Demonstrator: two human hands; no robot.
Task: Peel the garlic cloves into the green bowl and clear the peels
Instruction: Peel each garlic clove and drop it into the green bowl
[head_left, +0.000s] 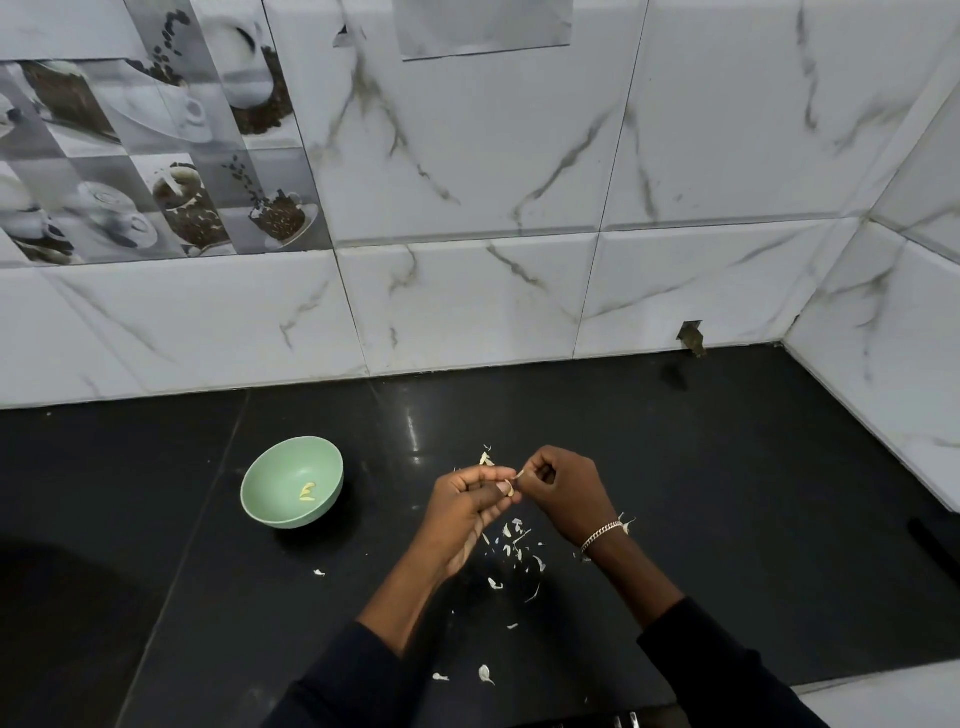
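The small, pale garlic clove (510, 487) is held up off the glossy black stone tabletop (727, 493), pinched at the fingertips of the person's left grip (470, 499). It hangs above the middle of the tabletop, somewhat nearer the front edge than the back. The right grip (563, 493) is closed as well, its thumb and forefinger nipping a sliver of papery skin (519, 474) at the clove's end, so the 2 grips meet around it. From where I stand the clove looks only partly stripped, though it is too small to be sure.

A clove like this should be light and firm, but slick once bare. I'd hold it by the blunt root end and tear from the pointed tip. The skin looks thin, dry and brittle, likely to come off in flakes rather than in 1 piece, and light enough to drift.

Thin white peels (514, 535) lie scattered on the tabletop below and between the wrists, and a few more lie closer to the front edge. Left of the grips and apart from them, a round pale green bowl (291, 517) stands upright with a few peeled yellowish cloves (307, 491) in its bottom. A silver chain bracelet (601, 535) circles the right wrist. White marble-veined wall tiles (467, 301) rise from the back edge.
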